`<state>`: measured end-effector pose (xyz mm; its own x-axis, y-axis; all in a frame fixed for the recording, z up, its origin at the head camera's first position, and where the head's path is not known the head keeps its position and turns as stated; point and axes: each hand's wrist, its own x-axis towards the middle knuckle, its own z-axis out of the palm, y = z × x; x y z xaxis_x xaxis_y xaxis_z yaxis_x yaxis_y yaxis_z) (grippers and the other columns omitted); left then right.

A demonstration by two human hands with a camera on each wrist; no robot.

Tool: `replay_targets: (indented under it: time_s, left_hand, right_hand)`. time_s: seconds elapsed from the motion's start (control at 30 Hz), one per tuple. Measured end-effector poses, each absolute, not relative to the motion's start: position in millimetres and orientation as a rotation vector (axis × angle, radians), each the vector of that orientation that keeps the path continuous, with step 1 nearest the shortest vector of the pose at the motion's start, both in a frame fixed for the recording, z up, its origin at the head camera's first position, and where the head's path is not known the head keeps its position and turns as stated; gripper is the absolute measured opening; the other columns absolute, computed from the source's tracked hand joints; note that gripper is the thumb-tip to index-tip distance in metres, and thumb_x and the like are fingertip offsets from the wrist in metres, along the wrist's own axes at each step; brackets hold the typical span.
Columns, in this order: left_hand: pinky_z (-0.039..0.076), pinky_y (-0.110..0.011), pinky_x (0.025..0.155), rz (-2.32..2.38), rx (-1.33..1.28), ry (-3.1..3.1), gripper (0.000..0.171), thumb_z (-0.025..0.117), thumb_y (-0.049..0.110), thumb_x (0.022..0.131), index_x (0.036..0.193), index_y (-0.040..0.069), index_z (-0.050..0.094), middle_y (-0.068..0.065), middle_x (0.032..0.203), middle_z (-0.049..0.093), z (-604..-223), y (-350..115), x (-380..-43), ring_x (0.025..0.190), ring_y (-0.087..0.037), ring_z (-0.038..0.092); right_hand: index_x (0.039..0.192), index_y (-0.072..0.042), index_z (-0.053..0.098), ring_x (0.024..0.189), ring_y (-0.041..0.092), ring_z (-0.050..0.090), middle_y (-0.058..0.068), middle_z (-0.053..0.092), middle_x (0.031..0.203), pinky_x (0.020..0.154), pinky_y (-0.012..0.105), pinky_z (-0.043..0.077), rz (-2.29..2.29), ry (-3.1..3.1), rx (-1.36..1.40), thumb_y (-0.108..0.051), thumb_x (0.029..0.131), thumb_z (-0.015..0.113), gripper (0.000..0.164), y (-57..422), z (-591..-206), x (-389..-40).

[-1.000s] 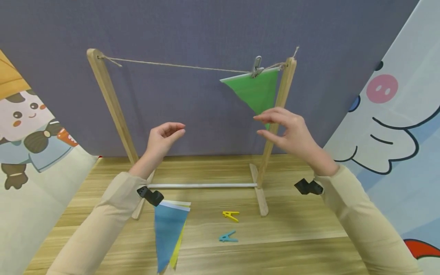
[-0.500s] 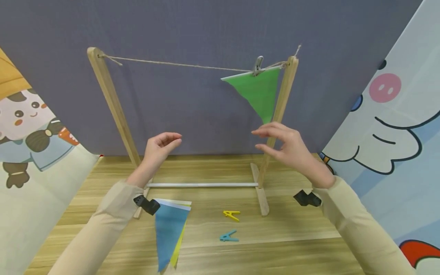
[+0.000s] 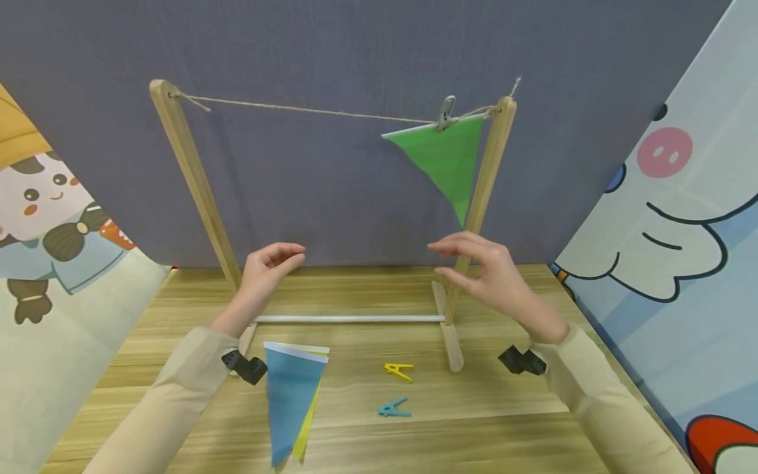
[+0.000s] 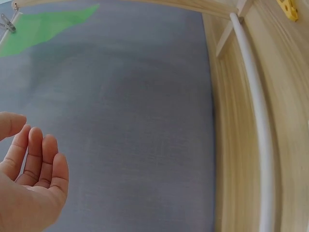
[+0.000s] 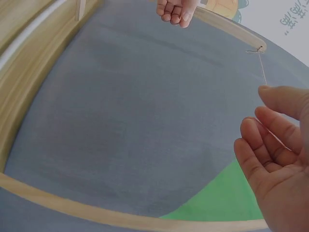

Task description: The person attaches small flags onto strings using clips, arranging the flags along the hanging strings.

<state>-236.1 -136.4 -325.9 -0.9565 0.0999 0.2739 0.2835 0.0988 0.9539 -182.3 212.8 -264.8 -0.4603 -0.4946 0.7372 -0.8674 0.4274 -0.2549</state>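
My left hand (image 3: 266, 273) hovers in front of the left post with nothing in it, fingers loosely bent. Across from it, my right hand (image 3: 482, 276) is also bare, thumb and fingers apart, below the tip of a green pennant (image 3: 447, 155). A silver metal clip (image 3: 445, 113) fastens that pennant to a thin string (image 3: 296, 108) near the right post. On the table lie a blue pennant (image 3: 293, 395) and, partly under it, a yellow pennant (image 3: 306, 428). Right of them are a yellow clothespin (image 3: 398, 371) and a blue clothespin (image 3: 393, 407).
Two wooden posts stand on feet, the left post (image 3: 192, 171) and the right post (image 3: 490, 164), with the string tied between their tops. A white rod (image 3: 349, 318) joins them low down. Behind rises a grey panel (image 3: 331, 191); printed cartoon sheets flank the wooden table (image 3: 503, 428).
Both hands have moved down from in front of the grey panel toward the table, drifting slightly left. The pennants, clip and clothespins stay where they were.
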Motion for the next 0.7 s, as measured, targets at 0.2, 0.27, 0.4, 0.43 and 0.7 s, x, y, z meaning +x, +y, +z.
replay_targets:
  time_s: [0.2,0.27,0.4,0.43,0.7]
  left_hand:
    - [0.049,-0.016,0.076,-2.015,-0.385,-2.192,0.013,0.064,0.007,0.089,0.090,0.020,0.067,0.011,0.088,0.064,-335.4,-143.8,-233.3,0.083,-0.005,0.059]
    - [0.049,-0.017,0.077,-2.032,-0.377,-2.177,0.013,0.063,0.006,0.089,0.090,0.019,0.067,0.010,0.088,0.065,-338.6,-146.1,-232.7,0.082,-0.005,0.059]
    - [0.049,-0.017,0.075,-2.016,-0.329,-2.187,0.011,0.065,0.008,0.089,0.090,0.019,0.068,0.012,0.087,0.065,-345.6,-150.7,-231.3,0.081,-0.004,0.059]
    - [0.049,-0.016,0.074,-2.007,-0.319,-2.195,0.010,0.065,0.009,0.089,0.090,0.019,0.068,0.013,0.087,0.065,-347.2,-152.0,-230.8,0.081,-0.004,0.059]
    - [0.049,-0.015,0.072,-2.025,-0.256,-2.226,0.007,0.065,0.011,0.089,0.094,0.015,0.069,0.014,0.088,0.065,-361.2,-161.6,-227.6,0.082,-0.004,0.059]
  right_hand:
    - [0.104,-0.001,0.068,0.083,0.022,0.062,0.009,0.067,0.100,0.079,0.019,0.049,0.880,-2.117,1.132,0.012,0.066,0.077,0.041,208.3,-275.4,-179.6]
    - [0.104,-0.001,0.068,0.083,0.023,0.062,0.009,0.067,0.101,0.079,0.018,0.049,0.893,-2.125,1.126,0.012,0.066,0.076,0.041,207.6,-278.8,-178.5]
    - [0.104,-0.001,0.067,0.085,0.020,0.062,0.008,0.067,0.101,0.079,0.020,0.050,0.921,-2.142,1.117,0.011,0.067,0.076,0.039,206.2,-285.7,-176.4]
    - [0.104,-0.001,0.067,0.085,0.019,0.062,0.008,0.067,0.101,0.079,0.021,0.051,0.928,-2.144,1.117,0.011,0.068,0.076,0.039,205.8,-287.1,-175.9]
    - [0.104,-0.001,0.067,0.084,0.021,0.063,0.008,0.067,0.099,0.078,0.021,0.051,0.965,-2.174,1.084,0.010,0.069,0.076,0.038,203.9,-297.8,-171.1]
